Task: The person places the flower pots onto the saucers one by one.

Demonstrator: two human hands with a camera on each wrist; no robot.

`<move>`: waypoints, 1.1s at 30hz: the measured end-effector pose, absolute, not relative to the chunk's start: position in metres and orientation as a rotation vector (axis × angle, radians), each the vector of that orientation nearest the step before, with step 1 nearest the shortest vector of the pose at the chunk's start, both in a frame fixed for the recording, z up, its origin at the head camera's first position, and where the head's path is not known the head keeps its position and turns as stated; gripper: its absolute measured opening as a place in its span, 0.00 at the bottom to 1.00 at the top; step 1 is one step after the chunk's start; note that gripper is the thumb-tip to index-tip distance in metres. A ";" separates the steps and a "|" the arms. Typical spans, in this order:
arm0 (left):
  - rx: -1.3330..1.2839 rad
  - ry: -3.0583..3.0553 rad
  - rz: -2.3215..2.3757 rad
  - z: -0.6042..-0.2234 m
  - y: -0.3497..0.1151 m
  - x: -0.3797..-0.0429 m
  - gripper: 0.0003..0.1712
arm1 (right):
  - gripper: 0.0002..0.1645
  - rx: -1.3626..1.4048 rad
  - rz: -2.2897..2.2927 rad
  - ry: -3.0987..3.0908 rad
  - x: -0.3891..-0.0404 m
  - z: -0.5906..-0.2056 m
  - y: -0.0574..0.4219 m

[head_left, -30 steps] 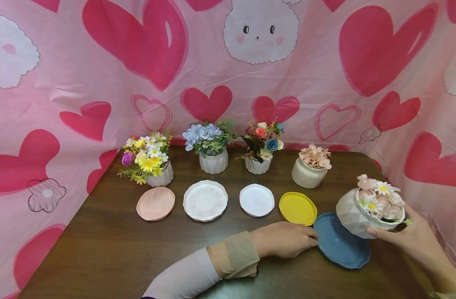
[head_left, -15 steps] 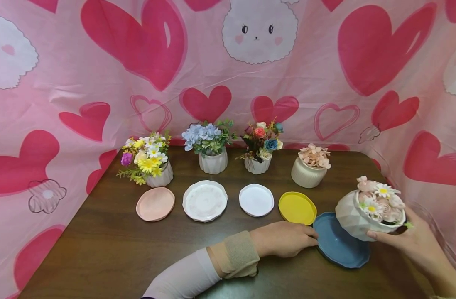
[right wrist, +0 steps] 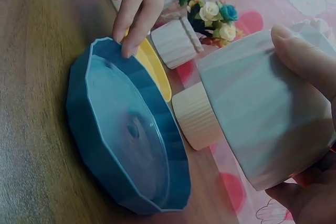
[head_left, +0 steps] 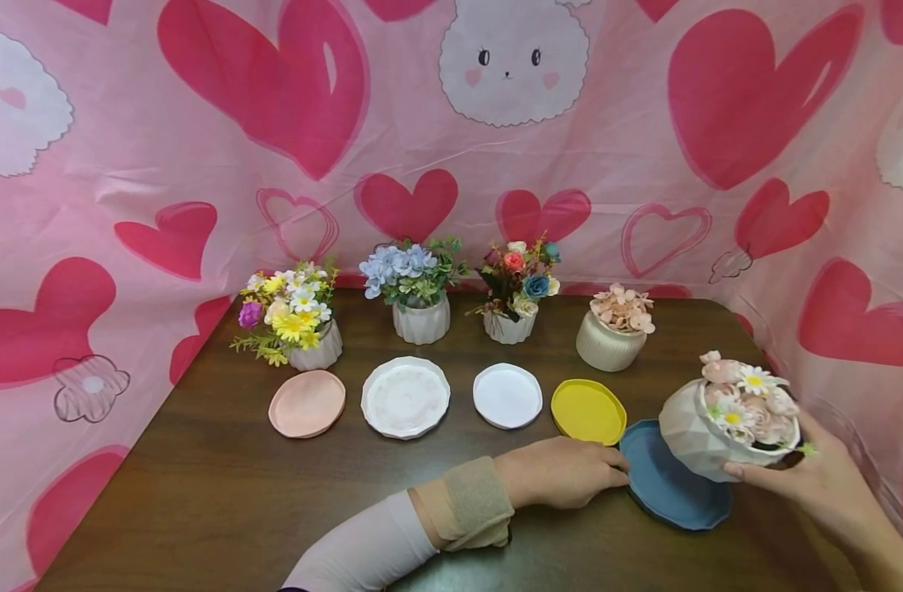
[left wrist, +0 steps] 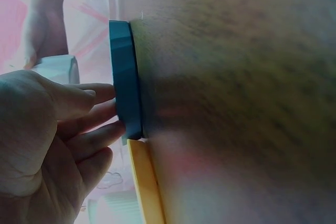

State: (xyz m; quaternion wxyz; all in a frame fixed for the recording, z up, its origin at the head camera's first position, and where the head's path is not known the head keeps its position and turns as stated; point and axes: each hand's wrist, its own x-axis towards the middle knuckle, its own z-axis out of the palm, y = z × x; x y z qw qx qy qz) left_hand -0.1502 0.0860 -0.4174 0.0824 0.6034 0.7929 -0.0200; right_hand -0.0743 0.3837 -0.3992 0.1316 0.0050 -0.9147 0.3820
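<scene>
My right hand [head_left: 829, 481] grips a white faceted flowerpot [head_left: 699, 432] from its right side, thumb on the near wall. Pale pink roses and white daisies [head_left: 751, 399] fill this pot, which is tilted above the blue saucer [head_left: 673, 485]. In the right wrist view the pot's bare base [right wrist: 231, 124] faces the blue saucer [right wrist: 123, 129], with a gap between them. Extended fingers of my left hand [head_left: 570, 473] touch the left rim of that saucer; the left wrist view shows the fingertips [left wrist: 107, 92] against its side wall.
A yellow saucer [head_left: 588, 411] adjoins the blue one. White [head_left: 507, 396], marbled [head_left: 405, 397] and pink [head_left: 308, 404] saucers continue leftward. Behind stand several potted flowers, the nearest a cream ribbed pot [head_left: 609, 344]. A pink heart-print cloth [head_left: 437, 140] hangs behind the brown table [head_left: 222, 493].
My right hand has brought the flowerpot slightly left and down, further over the blue saucer. The left hand stays at the saucer's rim.
</scene>
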 end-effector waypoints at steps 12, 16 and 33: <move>1.809 2.368 -0.067 -0.418 0.087 -0.150 0.22 | 0.60 0.108 1.125 -2.634 -0.072 -0.395 0.378; 1.801 2.366 -0.068 -0.417 0.088 -0.150 0.22 | 0.60 0.095 1.132 -2.641 -0.072 -0.397 0.379; 1.845 2.408 -0.085 -0.417 0.085 -0.147 0.22 | 0.63 0.105 1.104 -2.637 -0.069 -0.399 0.371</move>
